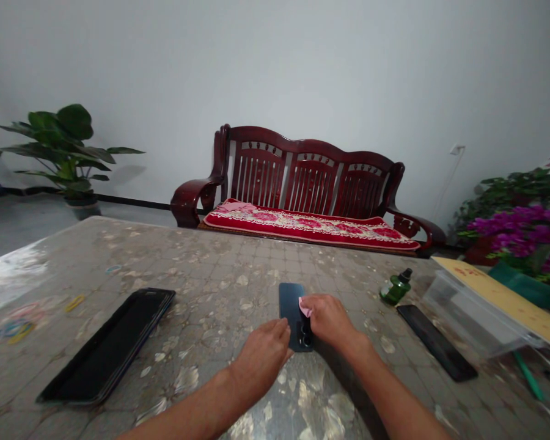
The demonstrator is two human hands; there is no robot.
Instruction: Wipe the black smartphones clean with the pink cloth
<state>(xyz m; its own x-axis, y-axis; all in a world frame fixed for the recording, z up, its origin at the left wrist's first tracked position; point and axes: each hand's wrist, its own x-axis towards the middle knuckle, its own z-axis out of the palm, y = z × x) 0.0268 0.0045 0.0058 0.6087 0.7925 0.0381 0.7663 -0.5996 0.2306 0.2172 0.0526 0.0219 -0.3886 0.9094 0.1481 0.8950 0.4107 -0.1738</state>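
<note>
A dark blue phone [289, 296] lies back side up on the table, its round camera lenses at the end nearer me. My left hand [266, 349] is closed at the phone's left edge, thumb and fingers against it. Between the fingers of my right hand [329, 316] is a small pink cloth [305, 307], pressed on the phone's back just above the lenses. Part of the cloth is hidden by the fingers.
A black tablet [112, 348] lies at left, near coloured rubber bands [21, 327]. To the right are a green spray bottle [396, 287], a second dark phone [435, 342] and a clear plastic box [467, 318] under a yellow sheet [508, 296]. A wooden bench [302, 165] stands beyond the table.
</note>
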